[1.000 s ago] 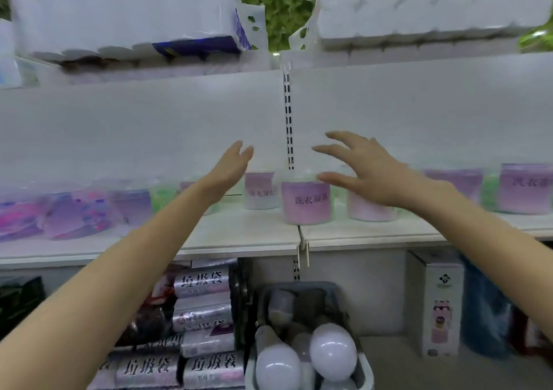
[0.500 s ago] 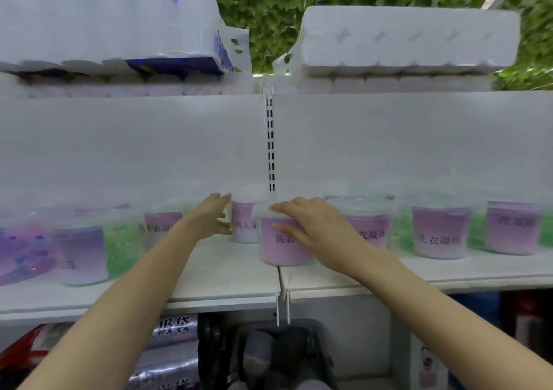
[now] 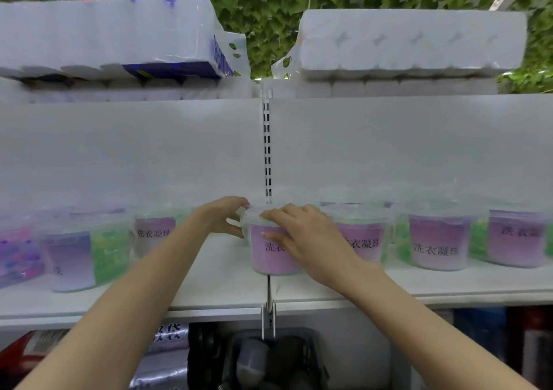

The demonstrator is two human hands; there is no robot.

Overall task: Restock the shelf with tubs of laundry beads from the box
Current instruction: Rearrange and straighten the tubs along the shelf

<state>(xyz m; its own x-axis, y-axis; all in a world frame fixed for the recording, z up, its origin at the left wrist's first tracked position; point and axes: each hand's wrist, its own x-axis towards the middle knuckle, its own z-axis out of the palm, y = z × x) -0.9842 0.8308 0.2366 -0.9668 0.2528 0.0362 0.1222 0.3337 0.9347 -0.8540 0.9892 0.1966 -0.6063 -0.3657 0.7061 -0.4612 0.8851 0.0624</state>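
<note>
Both hands are on one tub (image 3: pixel 270 258) at the middle of the shelf (image 3: pixel 221 285). It stands upright, long axis vertical, clear lid (image 3: pixel 256 212) on top and purple label (image 3: pixel 263 265) facing the camera. The left hand (image 3: pixel 223 219) has its grip clamped on the tub's left side, fingers curled over the lid's rim and thumb lower on the wall. The right hand (image 3: pixel 305 235) clamps the front right, fingers lying across the lid and thumb pressed on the label.

The tub sits on the seam where the two shelf boards meet, below the slotted rail (image 3: pixel 267 150), closer to the front edge than the row behind it. There is bare shelf to its left, reaching as far as the next tub on the left (image 3: pixel 154 234). On the right, a neighbouring tub (image 3: pixel 363 240) stands just beside the right hand, with two further tubs (image 3: pixel 437 244) along the row.

The neighbours' labels read 洗衣凝珠. On the held tub only 洗衣 shows, because the right hand covers the rest.

Packs of toilet paper (image 3: pixel 413 42) are stacked on the shelf above.
</note>
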